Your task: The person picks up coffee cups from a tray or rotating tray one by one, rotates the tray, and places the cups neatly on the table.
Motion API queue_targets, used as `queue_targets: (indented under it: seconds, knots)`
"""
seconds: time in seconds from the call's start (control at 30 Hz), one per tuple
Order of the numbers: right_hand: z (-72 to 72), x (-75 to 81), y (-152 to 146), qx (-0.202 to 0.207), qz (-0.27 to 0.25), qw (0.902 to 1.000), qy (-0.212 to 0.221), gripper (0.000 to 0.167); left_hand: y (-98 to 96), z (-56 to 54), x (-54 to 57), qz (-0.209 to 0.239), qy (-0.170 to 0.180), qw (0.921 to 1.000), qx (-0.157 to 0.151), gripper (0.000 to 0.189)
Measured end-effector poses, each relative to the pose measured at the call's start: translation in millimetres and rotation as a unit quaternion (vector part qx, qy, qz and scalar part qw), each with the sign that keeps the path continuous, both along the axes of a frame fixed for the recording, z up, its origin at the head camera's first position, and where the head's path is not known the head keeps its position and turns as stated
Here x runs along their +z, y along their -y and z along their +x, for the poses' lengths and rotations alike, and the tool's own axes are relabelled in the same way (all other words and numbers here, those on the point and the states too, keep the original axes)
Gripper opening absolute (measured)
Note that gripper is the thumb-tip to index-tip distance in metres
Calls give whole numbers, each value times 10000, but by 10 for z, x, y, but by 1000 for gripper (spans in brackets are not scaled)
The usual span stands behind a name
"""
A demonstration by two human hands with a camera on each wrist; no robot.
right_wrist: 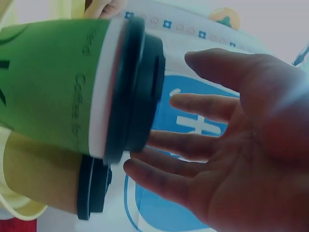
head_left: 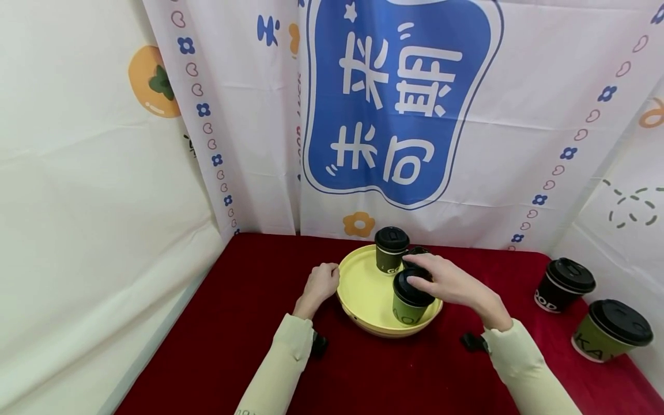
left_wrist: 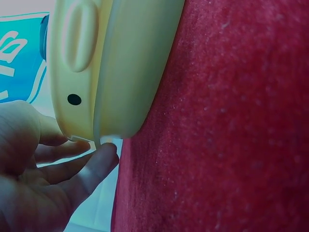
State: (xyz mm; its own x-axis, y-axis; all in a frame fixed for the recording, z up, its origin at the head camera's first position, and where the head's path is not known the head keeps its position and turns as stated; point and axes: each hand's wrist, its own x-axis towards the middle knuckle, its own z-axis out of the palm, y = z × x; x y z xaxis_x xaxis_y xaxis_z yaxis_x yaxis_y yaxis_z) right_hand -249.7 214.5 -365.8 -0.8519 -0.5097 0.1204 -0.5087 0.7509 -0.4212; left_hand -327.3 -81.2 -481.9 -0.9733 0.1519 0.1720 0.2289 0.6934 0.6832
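A yellow basin (head_left: pixel 363 294) sits on the red cloth. At its left edge my left hand (head_left: pixel 321 281) grips the rim; in the left wrist view the thumb and fingers of that hand (left_wrist: pixel 58 179) pinch the basin wall (left_wrist: pixel 140 63). Inside stand a light green lidded coffee cup (head_left: pixel 407 310), a dark lidded cup (head_left: pixel 389 257) at the back, and a third cup mostly hidden behind my right hand (head_left: pixel 448 280). That hand hovers at the green cup's black lid. In the right wrist view its fingers (right_wrist: pixel 181 145) are spread beside the lid (right_wrist: pixel 137 92), holding nothing.
Two more lidded cups stand at the table's right side: a black one (head_left: pixel 562 286) and a green one (head_left: pixel 609 331) nearer the front. A printed white curtain (head_left: pixel 259 173) hangs behind the red-covered table (head_left: pixel 207 346), with white cloth on both sides.
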Motion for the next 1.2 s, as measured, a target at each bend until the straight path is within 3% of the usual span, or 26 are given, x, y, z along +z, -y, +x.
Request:
queue_targets:
  seconds: [0.17,0.53,1.2]
  knots:
    - [34,-41,89,179,251,9995,-27,52,8,18,8,61,64,10000,17,39]
    - [79,-37,150,145,691,9975,70,46,8,12,8,94,34,9999,-27,34]
    - [38,-41,103,88,443,9985,-300,43,2,19,-16,63,-10,9999,127,33]
